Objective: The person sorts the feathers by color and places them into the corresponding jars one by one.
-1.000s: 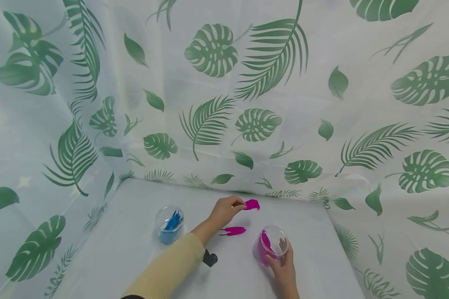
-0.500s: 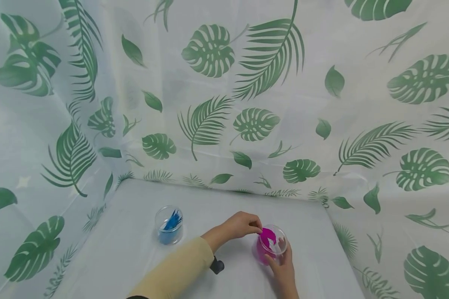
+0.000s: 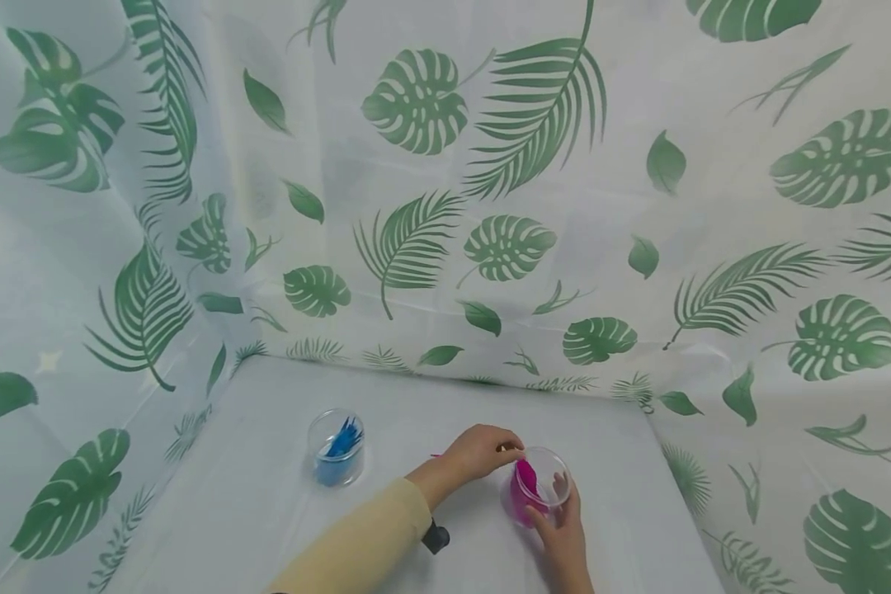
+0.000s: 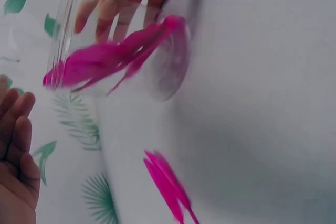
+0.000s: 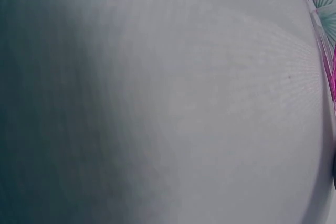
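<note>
In the head view my right hand (image 3: 564, 532) grips a clear jar (image 3: 557, 487) on the table from its right side, thumb in front. Magenta feathers (image 3: 525, 491) stand inside, leaning on the left wall. My left hand (image 3: 487, 451) hovers at the jar's left rim, fingers bent. From the left wrist view, the left hand (image 4: 18, 161) has loosely curved fingers with nothing between them, apart from the jar mouth. Two more magenta feathers (image 4: 167, 184) lie on the table there; the left forearm mostly hides them in the head view. The right wrist view catches only the jar's edge (image 5: 321, 40).
A second clear jar (image 3: 356, 470) with blue feathers (image 3: 341, 441) stands to the left on the white table (image 3: 267, 495). A leaf-patterned curtain (image 3: 416, 330) rises behind the table and on both sides. A small dark device (image 3: 436, 538) sits at the left wrist.
My left hand has carried a magenta feather from the back of the table to the jar and let it go inside. The right hand keeps holding the jar in place.
</note>
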Demonstrator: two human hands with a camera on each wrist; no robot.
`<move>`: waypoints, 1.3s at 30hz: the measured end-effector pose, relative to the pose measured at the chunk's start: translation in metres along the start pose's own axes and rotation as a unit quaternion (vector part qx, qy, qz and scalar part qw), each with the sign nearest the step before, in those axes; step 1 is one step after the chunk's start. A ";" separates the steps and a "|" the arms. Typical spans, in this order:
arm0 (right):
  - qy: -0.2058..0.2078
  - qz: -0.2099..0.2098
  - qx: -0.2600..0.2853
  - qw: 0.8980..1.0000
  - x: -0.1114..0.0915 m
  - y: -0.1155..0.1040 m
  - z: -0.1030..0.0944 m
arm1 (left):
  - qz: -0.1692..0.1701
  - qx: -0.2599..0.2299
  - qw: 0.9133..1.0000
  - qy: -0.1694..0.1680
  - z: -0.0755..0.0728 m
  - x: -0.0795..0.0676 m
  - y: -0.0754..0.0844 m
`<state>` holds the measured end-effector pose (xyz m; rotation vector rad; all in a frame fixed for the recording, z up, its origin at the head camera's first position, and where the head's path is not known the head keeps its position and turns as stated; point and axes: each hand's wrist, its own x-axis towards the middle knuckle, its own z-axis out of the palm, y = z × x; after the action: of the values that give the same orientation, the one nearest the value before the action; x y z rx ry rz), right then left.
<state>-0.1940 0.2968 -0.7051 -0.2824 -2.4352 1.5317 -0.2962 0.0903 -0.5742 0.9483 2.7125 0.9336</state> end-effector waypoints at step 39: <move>-0.005 -0.009 0.044 0.999 0.000 0.003 0.001 | -0.176 0.081 0.974 0.118 0.044 -0.061 -0.127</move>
<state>-0.1942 0.2971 -0.7087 -0.2353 -2.3636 1.6298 -0.3012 -0.0017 -0.6898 0.3699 3.0511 0.8077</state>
